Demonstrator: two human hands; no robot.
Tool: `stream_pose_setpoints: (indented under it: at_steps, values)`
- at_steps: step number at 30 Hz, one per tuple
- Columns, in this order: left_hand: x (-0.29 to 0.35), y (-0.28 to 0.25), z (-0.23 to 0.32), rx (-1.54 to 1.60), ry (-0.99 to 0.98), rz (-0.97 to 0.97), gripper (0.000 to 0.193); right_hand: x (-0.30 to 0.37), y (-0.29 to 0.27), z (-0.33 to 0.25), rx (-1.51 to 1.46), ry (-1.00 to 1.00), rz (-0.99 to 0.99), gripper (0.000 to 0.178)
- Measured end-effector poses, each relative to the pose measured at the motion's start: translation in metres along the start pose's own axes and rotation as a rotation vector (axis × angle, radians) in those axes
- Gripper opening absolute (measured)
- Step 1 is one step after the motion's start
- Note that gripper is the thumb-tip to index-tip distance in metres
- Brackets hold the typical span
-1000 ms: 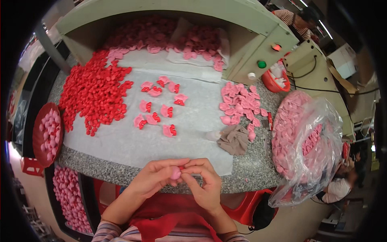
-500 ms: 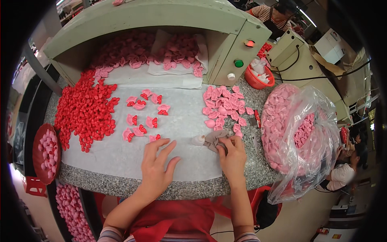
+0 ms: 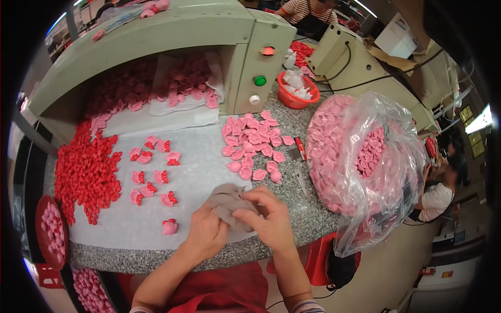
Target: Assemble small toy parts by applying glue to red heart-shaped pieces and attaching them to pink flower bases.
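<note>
Both hands meet at a crumpled grey cloth (image 3: 228, 202) over the right front part of the white sheet (image 3: 112, 237). My left hand (image 3: 206, 230) grips the cloth's left side with bent fingers. On its right side my right hand (image 3: 269, 216) pinches it between thumb and fingers. Whether anything sits inside the folds is hidden. Left of the hands lie several pink pieces with red bow-shaped parts (image 3: 160, 177); the nearest is a rounder pink piece (image 3: 169, 226). Beyond my right hand spreads a group of plain pink pieces (image 3: 249, 136).
A heap of small red parts (image 3: 86, 175) covers the left side, beside a red bowl (image 3: 43, 250) of pink pieces. A pale green machine (image 3: 237, 23) stands behind. On the right are a blade-like tool (image 3: 301, 180), a bulging clear bag (image 3: 389, 203) and an orange basket (image 3: 292, 99).
My left hand has come over from the sheet and taken hold of the grey cloth beside my right hand. The small white bottle by the cloth no longer shows. The view has shifted right.
</note>
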State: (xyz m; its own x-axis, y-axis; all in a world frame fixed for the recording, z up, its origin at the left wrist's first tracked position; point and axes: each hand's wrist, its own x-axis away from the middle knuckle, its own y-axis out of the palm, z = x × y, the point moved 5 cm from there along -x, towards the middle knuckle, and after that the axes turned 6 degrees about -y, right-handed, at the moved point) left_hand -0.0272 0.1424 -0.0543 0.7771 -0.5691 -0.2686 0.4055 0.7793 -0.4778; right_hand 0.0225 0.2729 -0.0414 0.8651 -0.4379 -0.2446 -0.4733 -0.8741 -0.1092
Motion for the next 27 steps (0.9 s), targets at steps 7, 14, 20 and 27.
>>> stream_pose_setpoints:
  at_steps: [7, 14, 20, 27]
  values:
    - [0.019, -0.023, 0.004, -0.001, -0.110, -0.064, 0.014, -0.007, -0.006, -0.005, 0.165, -0.220, 0.045, 0.008]
    - [0.072, -0.035, -0.016, 0.768, -0.676, -0.149, 0.027, -0.030, -0.009, 0.015, 0.667, -0.336, 0.029, 0.021]
    - [0.111, -0.051, -0.013, 0.916, -0.763, -0.294, 0.029, -0.006, -0.101, 0.022, 0.940, -0.194, 0.294, 0.018]
    - [0.124, -0.003, 0.016, 0.818, -0.894, -0.824, 0.033, -0.035, -0.087, 0.055, 1.589, -0.359, 0.123, 0.021]
